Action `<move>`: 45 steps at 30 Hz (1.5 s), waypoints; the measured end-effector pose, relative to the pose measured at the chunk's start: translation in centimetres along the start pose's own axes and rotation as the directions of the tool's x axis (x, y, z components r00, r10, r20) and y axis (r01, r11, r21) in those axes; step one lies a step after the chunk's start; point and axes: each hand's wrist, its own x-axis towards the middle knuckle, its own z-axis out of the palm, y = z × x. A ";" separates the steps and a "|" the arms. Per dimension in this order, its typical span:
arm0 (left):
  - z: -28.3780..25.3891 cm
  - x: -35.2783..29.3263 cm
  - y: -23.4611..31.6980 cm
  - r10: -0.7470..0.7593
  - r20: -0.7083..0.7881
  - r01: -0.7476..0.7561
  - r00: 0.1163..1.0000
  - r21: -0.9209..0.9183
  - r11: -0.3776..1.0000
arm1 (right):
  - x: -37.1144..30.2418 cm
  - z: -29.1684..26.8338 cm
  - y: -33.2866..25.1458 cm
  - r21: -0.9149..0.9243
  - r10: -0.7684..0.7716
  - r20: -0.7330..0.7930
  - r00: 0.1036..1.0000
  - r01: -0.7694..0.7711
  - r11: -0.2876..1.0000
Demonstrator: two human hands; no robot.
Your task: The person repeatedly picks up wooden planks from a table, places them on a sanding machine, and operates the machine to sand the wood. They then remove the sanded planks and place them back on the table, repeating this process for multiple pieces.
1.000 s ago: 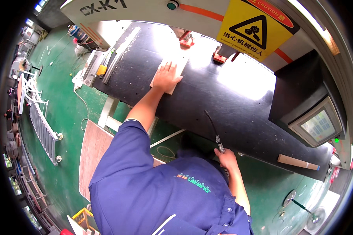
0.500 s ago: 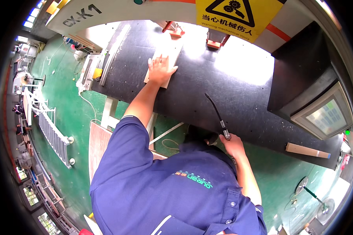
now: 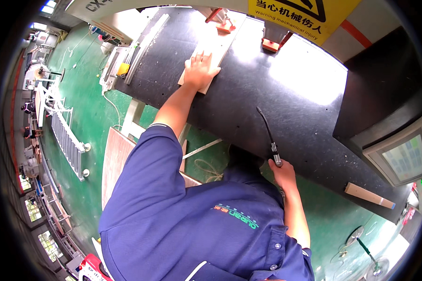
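A pale flat board [image 3: 218, 48] lies on the black machine table [image 3: 220, 114], running away from me. My left hand [image 3: 200, 71] rests flat on its near part, fingers spread. At the table's front edge, my right hand [image 3: 284, 174] is wrapped round the handle of an air blow gun [image 3: 274, 149]. The gun's thin, bent black nozzle reaches up and left over the tabletop, apart from the board. A red-based clamp foot [image 3: 225, 28] stands at the board's far end, and a second clamp foot [image 3: 270, 45] is to its right.
A metal fence rail [image 3: 147, 44] runs along the table's left side. A control screen [image 3: 401, 152] juts out at the right, near a narrow wooden strip [image 3: 369, 195] on the table. The machine beam with a yellow warning sign [image 3: 297, 18] crosses overhead. A roller conveyor [image 3: 66, 143] stands at left.
The whole view has shifted a little, so the table sits slightly higher and farther right. Both hands keep their places, the left on the board and the right round the blow gun.
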 end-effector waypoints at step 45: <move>0.4 0.4 -0.3 0.083 -0.027 -0.082 0.996 0.048 0.995 | -1.8 -1.7 1.2 -0.111 -0.034 -0.090 0.995 0.024 0.994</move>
